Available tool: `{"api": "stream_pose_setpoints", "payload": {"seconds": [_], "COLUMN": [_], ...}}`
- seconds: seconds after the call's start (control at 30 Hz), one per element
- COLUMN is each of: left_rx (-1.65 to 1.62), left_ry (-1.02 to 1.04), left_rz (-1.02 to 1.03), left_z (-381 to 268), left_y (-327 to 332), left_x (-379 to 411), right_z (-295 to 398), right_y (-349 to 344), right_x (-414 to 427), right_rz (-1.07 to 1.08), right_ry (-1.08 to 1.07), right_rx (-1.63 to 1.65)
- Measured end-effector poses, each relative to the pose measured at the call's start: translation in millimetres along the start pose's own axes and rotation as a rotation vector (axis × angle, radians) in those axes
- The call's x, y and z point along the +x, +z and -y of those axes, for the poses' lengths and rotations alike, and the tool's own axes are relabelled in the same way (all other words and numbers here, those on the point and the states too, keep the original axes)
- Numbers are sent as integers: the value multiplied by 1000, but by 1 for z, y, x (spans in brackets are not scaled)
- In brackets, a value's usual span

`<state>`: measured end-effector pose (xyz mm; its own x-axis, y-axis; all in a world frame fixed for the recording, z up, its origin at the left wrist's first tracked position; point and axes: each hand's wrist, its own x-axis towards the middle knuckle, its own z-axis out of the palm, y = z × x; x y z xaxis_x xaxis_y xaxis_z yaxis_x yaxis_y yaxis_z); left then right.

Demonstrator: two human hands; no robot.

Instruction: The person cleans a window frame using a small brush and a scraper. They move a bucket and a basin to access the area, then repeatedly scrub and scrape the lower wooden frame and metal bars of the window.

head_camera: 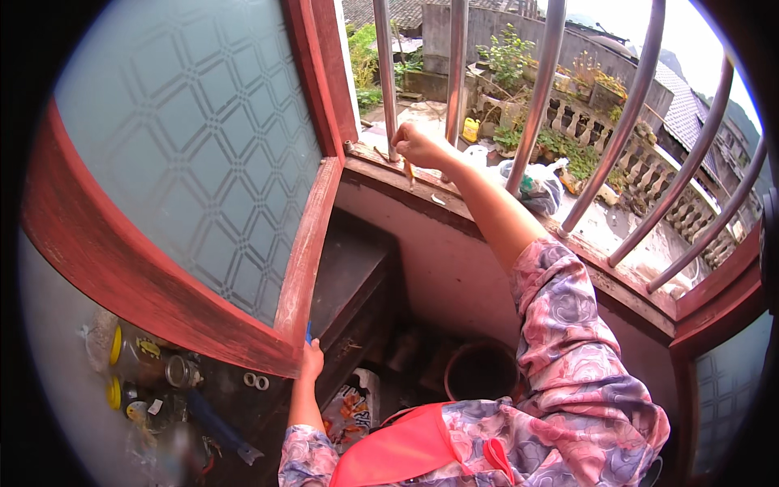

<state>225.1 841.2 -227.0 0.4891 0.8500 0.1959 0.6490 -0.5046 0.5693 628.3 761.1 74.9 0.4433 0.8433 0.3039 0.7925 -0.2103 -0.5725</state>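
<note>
My right hand [420, 146] reaches over the wooden window sill [453, 198], next to a metal window bar [385, 79]. Its fingers are pinched together, and a small yellowish-brown scrap [409, 172] hangs just below them. What the scrap is, I cannot tell. A white fragment [437, 199] lies on the sill nearby. Low down, my left hand [313, 360] is at the bottom corner of the open red window sash [304, 262] with patterned glass. A bit of a blue object [308, 332] shows at its fingers; the rest is hidden behind the frame.
Below the sill are a dark cabinet [359, 262], a round tub [481, 371] and a printed bag [350, 405]. Jars with yellow lids [115, 345] and two white rings [255, 381] lie at lower left. Beyond the bars are plastic bags [535, 185] and a yellow jug [471, 129].
</note>
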Motion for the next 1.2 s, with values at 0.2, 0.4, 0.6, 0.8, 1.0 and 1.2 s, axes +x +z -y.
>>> {"api": "stream_pose_setpoints", "payload": {"seconds": [0.2, 0.4, 0.6, 0.8, 1.0, 1.2], "left_rx": [41, -5, 27, 0, 23, 23], "left_ry": [-20, 11, -4, 11, 27, 13], "left_rz": [-15, 36, 17, 8, -29, -14], "left_z": [-3, -5, -2, 4, -4, 2], "left_y": [-5, 1, -2, 4, -1, 3], "left_x": [0, 3, 2, 3, 2, 1], "right_z": [-2, -17, -19, -13, -25, -10], "right_y": [15, -2, 8, -7, 19, -8], "right_x": [-2, -1, -11, -16, -21, -28], "right_rz": [107, 64, 208, 42, 97, 29], "right_ry": [83, -7, 76, 34, 8, -7], "right_rx": [-185, 65, -172, 2, -45, -71]}}
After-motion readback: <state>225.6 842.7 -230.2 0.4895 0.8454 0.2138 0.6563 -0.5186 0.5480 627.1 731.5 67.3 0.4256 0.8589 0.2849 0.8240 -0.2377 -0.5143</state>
